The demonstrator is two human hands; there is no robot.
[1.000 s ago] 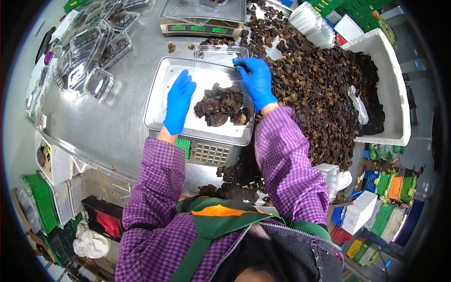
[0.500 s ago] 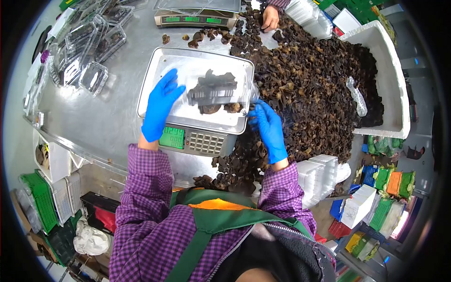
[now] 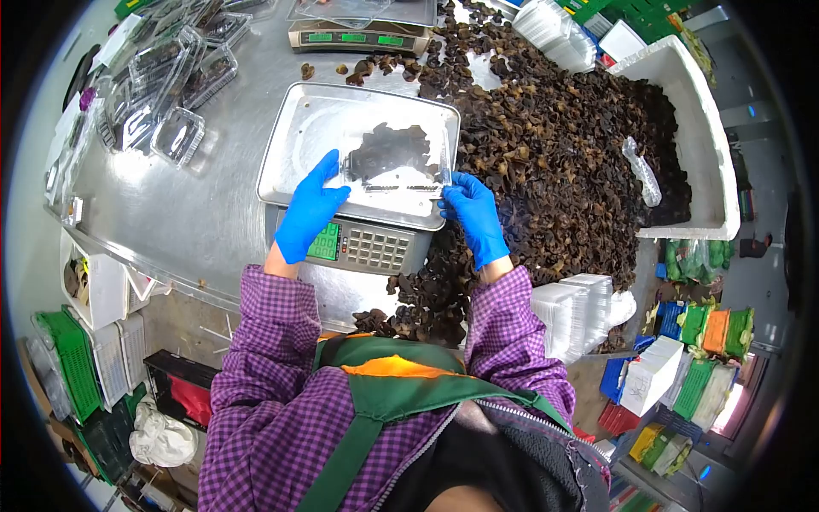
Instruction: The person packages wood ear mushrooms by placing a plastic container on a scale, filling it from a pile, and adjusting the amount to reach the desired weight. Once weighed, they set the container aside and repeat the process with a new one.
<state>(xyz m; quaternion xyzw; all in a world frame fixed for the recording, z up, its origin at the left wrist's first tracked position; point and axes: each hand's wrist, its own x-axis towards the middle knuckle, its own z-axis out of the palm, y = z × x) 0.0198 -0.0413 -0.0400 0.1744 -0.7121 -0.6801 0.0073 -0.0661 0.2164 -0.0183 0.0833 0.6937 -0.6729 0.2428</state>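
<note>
Currently I have the clear rectangular plastic container (image 3: 395, 187) on the silver metal tray (image 3: 299, 141) of a grey scale with a keypad (image 3: 375, 249). Dark brown, crinkled fungus pieces (image 3: 392, 152) show through it; I can't tell whether they lie inside or beneath. My blue-gloved left hand (image 3: 311, 213), thumb and fingers apart, is at its left end; my blue-gloved right hand (image 3: 473, 213) curls at its right end. I can't tell whether either clamps it.

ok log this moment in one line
clear container: over scale tray | left hand: at left edge | right hand: at right edge
</note>
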